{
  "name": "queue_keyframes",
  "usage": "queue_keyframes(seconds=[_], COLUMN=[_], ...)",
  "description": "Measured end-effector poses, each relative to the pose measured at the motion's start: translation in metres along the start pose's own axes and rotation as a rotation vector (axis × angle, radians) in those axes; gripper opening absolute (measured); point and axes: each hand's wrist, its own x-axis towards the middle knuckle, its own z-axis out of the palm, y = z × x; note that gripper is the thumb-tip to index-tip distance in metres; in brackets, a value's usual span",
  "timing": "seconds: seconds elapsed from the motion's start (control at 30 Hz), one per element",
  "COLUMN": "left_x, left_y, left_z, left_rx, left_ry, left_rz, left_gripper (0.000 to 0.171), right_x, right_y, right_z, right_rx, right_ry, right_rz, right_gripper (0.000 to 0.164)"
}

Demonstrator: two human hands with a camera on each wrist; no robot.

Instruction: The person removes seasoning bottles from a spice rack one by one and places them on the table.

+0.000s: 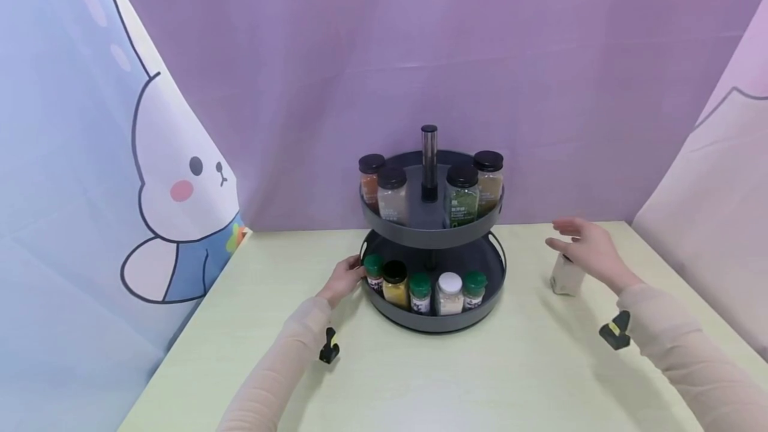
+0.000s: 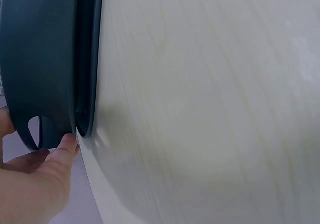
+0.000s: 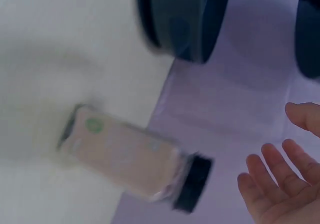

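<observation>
A dark grey two-tier spice rack [image 1: 433,237] stands on the table. My left hand [image 1: 346,279] grips the left side of its lower tray [image 2: 40,48], beside a cut-out handle. In the left wrist view, fingertips [image 2: 67,143] press the tray wall close to its bottom edge. On the right, my right hand [image 1: 591,252] hovers with fingers spread, holding nothing. Just below it stands a jar of pale contents [image 1: 567,277]. The right wrist view shows this jar [image 3: 125,156] blurred, with a black lid, apart from the fingers [image 3: 265,184].
Several black-lidded jars [image 1: 462,199] sit on the upper tray around a central post [image 1: 429,162]. Along the lower tray's front stand small green-capped bottles [image 1: 420,292], a black-lidded yellow jar [image 1: 395,284] and a white-lidded jar [image 1: 449,293]. A purple curtain [image 1: 300,85] hangs behind the table [image 1: 384,385].
</observation>
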Motion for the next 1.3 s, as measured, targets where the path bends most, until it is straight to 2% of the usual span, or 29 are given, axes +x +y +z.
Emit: queue_keyframes(seconds=[0.23,0.4,0.63,0.8,1.0,1.13,1.3], left_x=[0.0,0.001,0.001,-0.009,-0.025,-0.028,-0.027], left_y=[-0.001,-0.001,-0.002,0.012,0.031,0.033,0.031], left_z=[0.0,0.0,-0.001,-0.004,-0.006,-0.006,-0.006], left_rx=[0.005,-0.008,-0.023,-0.048,-0.046,-0.053,-0.068], left_ry=[0.012,0.012,-0.002,-0.03,-0.042,-0.039,-0.039], left_rz=[0.004,0.002,0.0,0.003,0.009,0.009,0.013], left_gripper=[0.05,0.05,0.051,0.052,0.051,0.051,0.051], right_x=[0.0,-0.001,-0.006,-0.01,-0.012,-0.012,-0.013], right_y=[-0.027,-0.043,-0.058,-0.064,-0.065,-0.062,-0.06], right_z=[0.007,0.015,0.028,0.038,0.053,0.065,0.075], right_rx=[0.033,0.025,0.023,0.041,0.044,0.044,0.083], right_ry=[-0.028,-0.104,-0.203,-0.319,-0.347,-0.356,-0.393], right_rz=[-0.106,-0.137,-0.233,-0.259,-0.301,-0.318,-0.269], right_gripper=[0.046,0.042,0.042,0.046,0.044,0.044,0.047])
